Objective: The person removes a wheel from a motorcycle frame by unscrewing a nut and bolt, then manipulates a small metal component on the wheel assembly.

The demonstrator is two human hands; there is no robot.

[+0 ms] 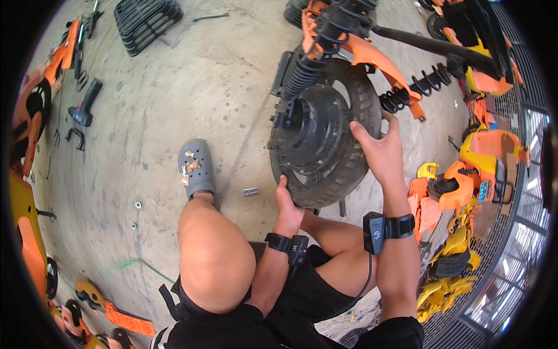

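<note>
A black scooter wheel (318,129) with a knobbly tyre and a dark hub stands tilted before my knees. My right hand (381,145) grips the tyre's right side, its thumb over the sidewall and its fingers behind the tread. At the lower left edge of the tyre, my left hand (288,206) cups the rubber with the thumb up; its other fingers are hidden underneath. Just above the wheel are a black coil spring shock absorber (305,74) and an orange fender (375,57).
On the floor at left lie a cordless drill (85,104), a black bracket (75,137) and two nuts (138,205). A small metal block (251,191) sits near my left hand. Farther off are a black crate (146,23) and a wrench (210,17). Orange scooter parts (459,189) crowd the right.
</note>
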